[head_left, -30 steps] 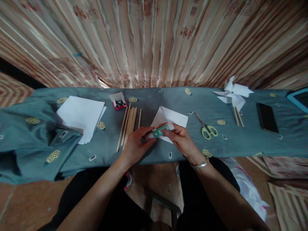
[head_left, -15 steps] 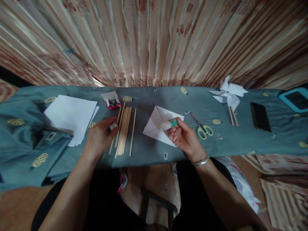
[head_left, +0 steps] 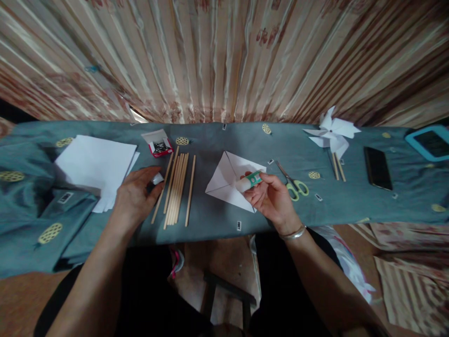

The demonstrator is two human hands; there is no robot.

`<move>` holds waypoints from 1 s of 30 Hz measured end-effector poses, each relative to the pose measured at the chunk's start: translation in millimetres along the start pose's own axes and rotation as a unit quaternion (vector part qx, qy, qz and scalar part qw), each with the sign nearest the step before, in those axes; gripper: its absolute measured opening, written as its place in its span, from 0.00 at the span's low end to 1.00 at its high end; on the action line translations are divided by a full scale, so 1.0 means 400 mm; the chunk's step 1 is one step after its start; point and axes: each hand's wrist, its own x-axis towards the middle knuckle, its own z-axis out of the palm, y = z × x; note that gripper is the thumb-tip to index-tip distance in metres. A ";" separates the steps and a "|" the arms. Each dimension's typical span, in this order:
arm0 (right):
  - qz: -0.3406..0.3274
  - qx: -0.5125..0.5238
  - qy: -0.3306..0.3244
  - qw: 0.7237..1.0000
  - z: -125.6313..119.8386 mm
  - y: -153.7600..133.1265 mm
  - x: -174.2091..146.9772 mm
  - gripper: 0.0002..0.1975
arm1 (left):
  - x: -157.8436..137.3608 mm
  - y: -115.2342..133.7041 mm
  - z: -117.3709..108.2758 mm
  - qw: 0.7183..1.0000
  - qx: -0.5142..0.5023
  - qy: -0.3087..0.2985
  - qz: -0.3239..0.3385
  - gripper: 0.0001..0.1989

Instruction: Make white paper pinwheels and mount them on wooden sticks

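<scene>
In my right hand (head_left: 271, 199) is a glue stick (head_left: 249, 180) with a green label, its pale end pointing left. It is held over a square white paper (head_left: 224, 180) with dark diagonal lines. Between the fingers of my left hand (head_left: 138, 192) is a small whitish cap (head_left: 157, 178). That hand hovers just left of several wooden sticks (head_left: 177, 189), between them and a stack of white paper (head_left: 96, 159). Behind the sticks sits an open red and white box (head_left: 160, 145) with small dark pieces inside.
Scissors (head_left: 294, 185) with yellow-green handles lie right of the square paper. Farther right are a white paper pinwheel (head_left: 331, 131) with two short sticks by it, a black phone (head_left: 378, 168) and a blue-framed tablet (head_left: 430, 142). A pleated curtain (head_left: 217, 65) hangs behind the cloth-covered table (head_left: 210, 229).
My left hand has drawn a little left, away from the sticks, with the cap still in its fingers. The right hand and glue stick have hardly moved. The view has shifted slightly.
</scene>
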 end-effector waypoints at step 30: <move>-0.265 -0.534 0.153 0.788 -0.034 0.001 0.051 0.15 | -0.048 0.329 0.259 0.965 -0.079 -0.111 0.223 0.26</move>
